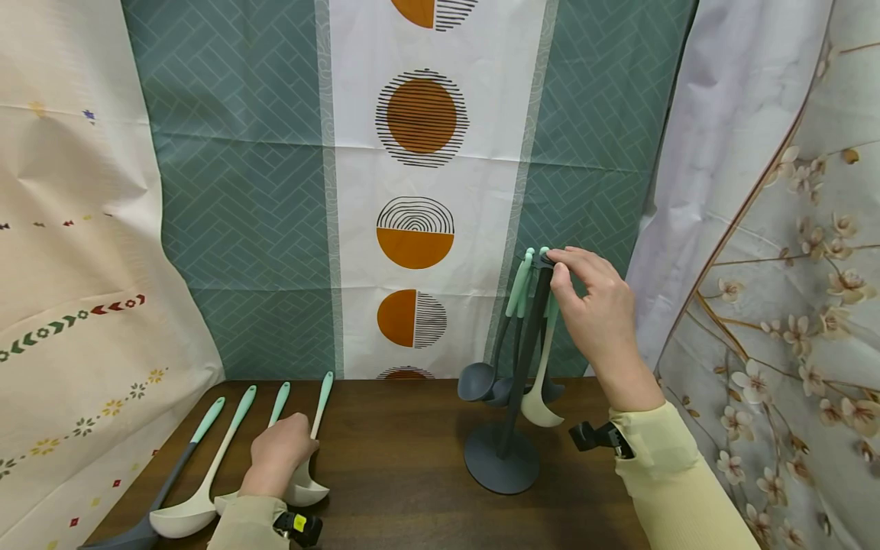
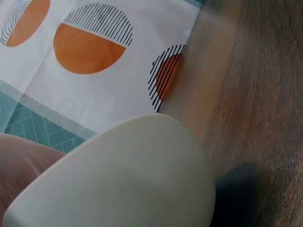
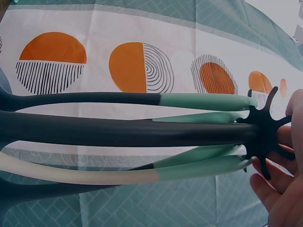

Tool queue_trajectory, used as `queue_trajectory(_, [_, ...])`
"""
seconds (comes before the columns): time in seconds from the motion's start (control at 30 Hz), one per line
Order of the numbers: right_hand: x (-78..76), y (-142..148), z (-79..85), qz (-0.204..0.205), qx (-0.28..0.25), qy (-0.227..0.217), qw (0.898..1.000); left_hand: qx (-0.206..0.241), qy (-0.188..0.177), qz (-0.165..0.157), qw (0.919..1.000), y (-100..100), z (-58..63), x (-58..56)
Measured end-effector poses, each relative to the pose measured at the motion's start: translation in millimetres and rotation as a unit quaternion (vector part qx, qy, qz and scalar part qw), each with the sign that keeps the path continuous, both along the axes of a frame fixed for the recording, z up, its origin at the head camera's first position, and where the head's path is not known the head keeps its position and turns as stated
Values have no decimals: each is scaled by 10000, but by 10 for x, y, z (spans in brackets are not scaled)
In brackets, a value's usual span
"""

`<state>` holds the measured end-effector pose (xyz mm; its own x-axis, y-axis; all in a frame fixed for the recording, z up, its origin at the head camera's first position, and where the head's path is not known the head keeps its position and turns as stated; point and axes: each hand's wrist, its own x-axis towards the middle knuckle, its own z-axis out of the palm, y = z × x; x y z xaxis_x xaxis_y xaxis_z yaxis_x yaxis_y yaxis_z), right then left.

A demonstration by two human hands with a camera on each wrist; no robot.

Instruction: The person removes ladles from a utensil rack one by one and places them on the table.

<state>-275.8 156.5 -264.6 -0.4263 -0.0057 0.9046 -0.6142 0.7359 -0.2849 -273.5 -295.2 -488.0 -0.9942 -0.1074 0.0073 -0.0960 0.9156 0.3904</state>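
My left hand (image 1: 280, 454) grips a cream ladle with a mint handle (image 1: 323, 397) at the left of the table; its bowl (image 2: 128, 175) looms large in the left wrist view. Beside it another mint-handled utensil (image 1: 279, 402) runs partly hidden under the hand. Farther left lie a cream ladle (image 1: 186, 516) and a dark grey utensil (image 1: 172, 473) with mint handles. My right hand (image 1: 598, 305) holds the hooked top (image 3: 266, 127) of a dark utensil stand (image 1: 509, 466), fingers and thumb around its prongs. A cream ladle (image 1: 539, 409) and several dark utensils (image 1: 476, 380) hang there.
The brown wooden table (image 1: 392, 458) stretches between the laid-out utensils and the stand. Behind it hangs a green and white cloth (image 1: 241, 191) with orange circles. A cream cloth (image 1: 76, 267) borders the left and a flowered curtain (image 1: 791, 367) the right.
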Motion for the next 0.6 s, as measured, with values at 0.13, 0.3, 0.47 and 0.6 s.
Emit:
queue_trajectory(0.13, [3,0,-3,1,1,19,10000,41,-40,73,10000,-14,-5,-9])
queue_trajectory(0.3, [5,0,-8,6,17,47,10000,101,-124,113,9998,-54,-26,-34])
queue_trajectory(0.47, [5,2,-10,8,27,65,10000,89,-181,135,9997,-97,-29,-45])
queue_trajectory(0.6, [7,2,-11,6,18,56,10000,58,-206,121,9997,-122,-27,-35])
